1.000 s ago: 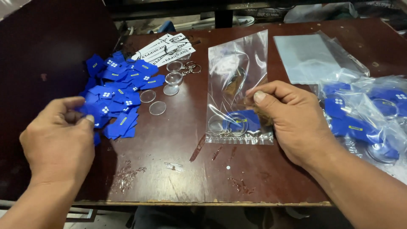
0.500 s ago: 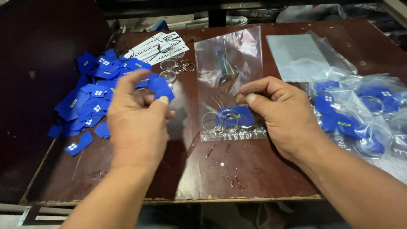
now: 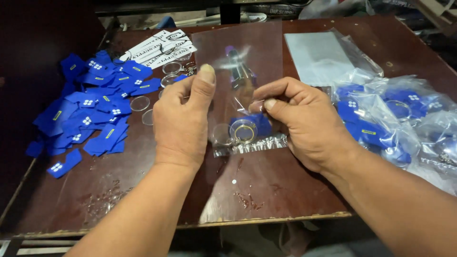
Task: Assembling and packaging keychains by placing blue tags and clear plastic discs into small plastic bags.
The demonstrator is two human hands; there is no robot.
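Your forearms enter from the near edge of the worktop (image 3: 143, 200), a dark red board with a worn front lip. Your left hand (image 3: 183, 121) is closed on the left edge of a clear bag (image 3: 247, 71), thumb up and pressed to the film. Your right hand (image 3: 304, 121) pinches the same bag at its middle, thumb and forefinger closed on the plastic. The bag stands upright between both hands, its lower end resting on the worktop.

Inside the bag, at the bottom, lie a blue tag (image 3: 259, 124), a clear disc (image 3: 243, 131) with a yellow rim and a ball chain (image 3: 259, 144). Higher up in the bag sits a dark, blurred item; its kind cannot be told.

To your left, a pile of blue tags (image 3: 90, 114) is spread over the worktop, with loose clear discs (image 3: 140, 103) just beside it. To your right, filled bags (image 3: 395, 119) of blue tags are heaped together. Beyond them lies a flat stack of empty bags (image 3: 316, 57). At the far edge, white printed cards (image 3: 157, 47) lie beside key rings (image 3: 172, 67).
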